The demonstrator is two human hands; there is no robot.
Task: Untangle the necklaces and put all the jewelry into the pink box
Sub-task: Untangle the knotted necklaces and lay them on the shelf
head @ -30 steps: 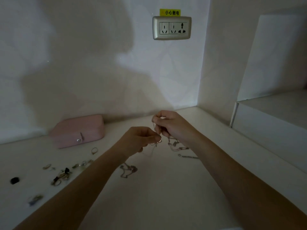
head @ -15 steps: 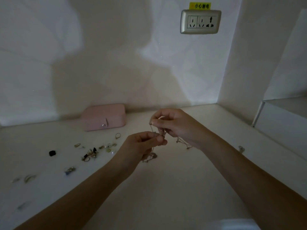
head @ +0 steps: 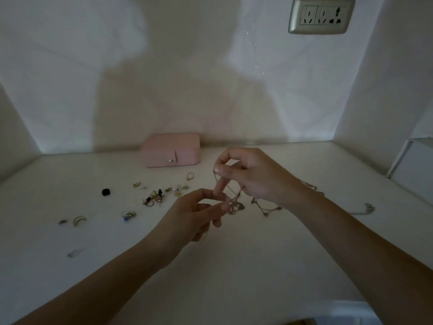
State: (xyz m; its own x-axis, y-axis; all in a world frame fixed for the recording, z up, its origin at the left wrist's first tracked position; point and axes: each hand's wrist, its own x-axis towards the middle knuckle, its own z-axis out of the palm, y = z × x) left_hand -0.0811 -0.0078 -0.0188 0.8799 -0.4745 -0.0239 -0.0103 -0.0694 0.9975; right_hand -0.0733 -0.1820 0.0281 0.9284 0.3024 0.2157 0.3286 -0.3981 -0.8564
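Currently, the right hand (head: pixel 253 177) pinches a raised strand of the tangled necklaces (head: pixel 235 204) in a thumb-and-finger grip. The left hand (head: pixel 194 214) pinches the knot just below. The pink box (head: pixel 172 150) stands closed at the wall, with loose jewelry (head: pixel 159 195) on the surface (head: pixel 234 266) before it.

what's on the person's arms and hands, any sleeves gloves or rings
Both forearms are bare to the frame's edge: no sleeves, watch or bracelet. The left hand and right hand wear no gloves, and no rings show on the visible fingers.
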